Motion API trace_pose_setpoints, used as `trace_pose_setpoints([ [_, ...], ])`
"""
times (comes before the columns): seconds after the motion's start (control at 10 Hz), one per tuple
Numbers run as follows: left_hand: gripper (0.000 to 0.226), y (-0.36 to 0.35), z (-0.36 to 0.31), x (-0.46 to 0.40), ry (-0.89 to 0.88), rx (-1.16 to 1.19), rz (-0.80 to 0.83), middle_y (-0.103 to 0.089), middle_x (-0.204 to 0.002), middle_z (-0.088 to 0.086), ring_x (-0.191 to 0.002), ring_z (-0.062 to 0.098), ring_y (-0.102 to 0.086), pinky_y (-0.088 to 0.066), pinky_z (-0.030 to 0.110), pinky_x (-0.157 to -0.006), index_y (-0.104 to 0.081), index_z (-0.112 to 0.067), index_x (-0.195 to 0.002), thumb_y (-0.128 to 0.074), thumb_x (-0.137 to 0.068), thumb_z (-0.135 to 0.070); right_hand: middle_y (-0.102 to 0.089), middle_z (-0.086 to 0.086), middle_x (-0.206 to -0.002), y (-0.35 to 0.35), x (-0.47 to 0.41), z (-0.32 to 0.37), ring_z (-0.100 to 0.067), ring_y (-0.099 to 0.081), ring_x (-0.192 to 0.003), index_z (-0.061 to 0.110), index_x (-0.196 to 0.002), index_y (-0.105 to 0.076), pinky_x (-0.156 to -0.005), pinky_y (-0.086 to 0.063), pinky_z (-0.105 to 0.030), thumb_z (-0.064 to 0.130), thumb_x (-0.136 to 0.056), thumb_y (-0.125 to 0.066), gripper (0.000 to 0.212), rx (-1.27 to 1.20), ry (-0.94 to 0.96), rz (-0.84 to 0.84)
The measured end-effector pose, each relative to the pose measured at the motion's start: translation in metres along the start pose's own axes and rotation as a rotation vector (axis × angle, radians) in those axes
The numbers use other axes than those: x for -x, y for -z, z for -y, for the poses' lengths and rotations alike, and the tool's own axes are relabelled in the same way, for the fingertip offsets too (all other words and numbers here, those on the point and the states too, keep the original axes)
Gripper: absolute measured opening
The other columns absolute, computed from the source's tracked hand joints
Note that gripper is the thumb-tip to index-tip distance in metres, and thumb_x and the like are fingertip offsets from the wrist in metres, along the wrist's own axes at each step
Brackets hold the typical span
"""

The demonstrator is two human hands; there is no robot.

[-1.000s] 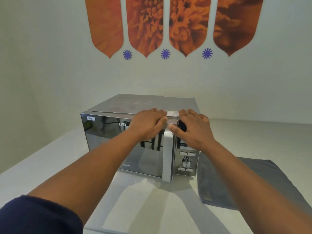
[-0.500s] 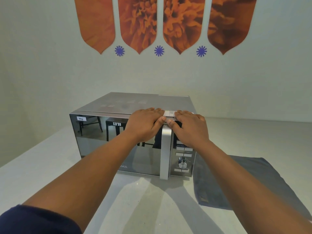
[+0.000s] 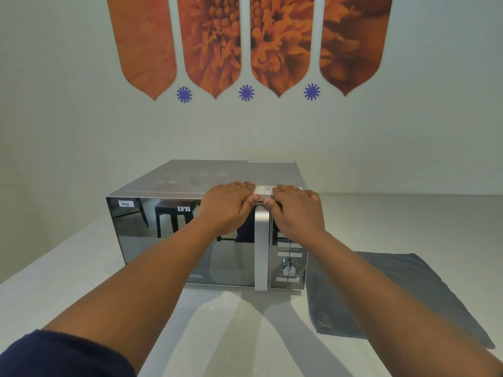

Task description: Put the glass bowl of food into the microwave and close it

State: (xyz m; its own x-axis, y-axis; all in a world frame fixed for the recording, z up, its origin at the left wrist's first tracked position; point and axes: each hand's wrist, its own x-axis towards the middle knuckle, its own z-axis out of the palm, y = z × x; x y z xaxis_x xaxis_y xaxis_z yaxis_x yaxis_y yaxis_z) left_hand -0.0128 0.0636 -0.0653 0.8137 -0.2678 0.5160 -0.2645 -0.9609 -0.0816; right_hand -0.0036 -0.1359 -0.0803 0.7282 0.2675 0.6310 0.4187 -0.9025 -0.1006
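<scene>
microwave shut, both hands flat atop.

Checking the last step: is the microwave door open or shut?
Shut. The mirrored door of the silver microwave sits flush beside the control panel, with no gap showing.

Mirrored silver microwave, grey cloth, orange floral panels

Bowl unseen behind mirrored microwave door
</scene>
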Motion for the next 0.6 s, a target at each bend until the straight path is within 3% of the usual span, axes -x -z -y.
trace_pose_setpoints([
  [0.2,0.066,0.001,-0.001,0.000,-0.002,0.026,0.014,-0.047,-0.157,-0.001,-0.147,0.019,-0.040,-0.037,0.040,-0.114,-0.043,-0.022,-0.153,-0.010,-0.105,-0.053,-0.062,0.002,-0.143,-0.001,0.003,0.000,-0.020,-0.051,-0.135,0.023,-0.135,-0.063,-0.106,-0.031,-0.044,0.050,-0.106,-0.033,0.050,0.000,-0.006,-0.004],
  [0.3,0.064,0.005,-0.001,-0.002,0.019,0.070,0.019,-0.037,-0.163,0.003,-0.152,0.022,-0.030,-0.031,0.041,-0.119,-0.032,-0.018,-0.158,-0.013,-0.105,-0.049,-0.059,0.002,-0.147,0.000,0.002,0.001,-0.020,-0.050,-0.136,0.022,-0.137,-0.061,-0.105,-0.031,-0.042,0.046,-0.107,-0.030,0.049,-0.020,-0.007,-0.006],
  [0.5,0.065,0.025,-0.009,-0.019,0.009,0.013,-0.124,-0.012,-0.171,0.003,-0.157,0.021,-0.008,-0.012,0.041,-0.126,-0.013,-0.015,-0.163,-0.016,-0.105,-0.044,-0.033,-0.007,-0.165,0.022,-0.023,0.000,-0.025,-0.027,-0.152,0.014,-0.155,-0.040,-0.118,-0.024,-0.047,0.045,-0.106,-0.022,0.060,-0.033,-0.047,-0.090],
  [0.6,0.067,0.042,-0.015,-0.035,0.016,-0.016,-0.205,-0.002,-0.171,0.001,-0.158,0.019,0.001,-0.006,0.039,-0.126,-0.005,-0.017,-0.163,-0.015,-0.104,-0.047,-0.017,-0.006,-0.170,0.040,-0.044,0.000,-0.027,-0.014,-0.156,0.020,-0.160,-0.027,-0.123,-0.012,-0.045,0.049,-0.106,-0.023,0.061,0.059,-0.049,-0.191],
])
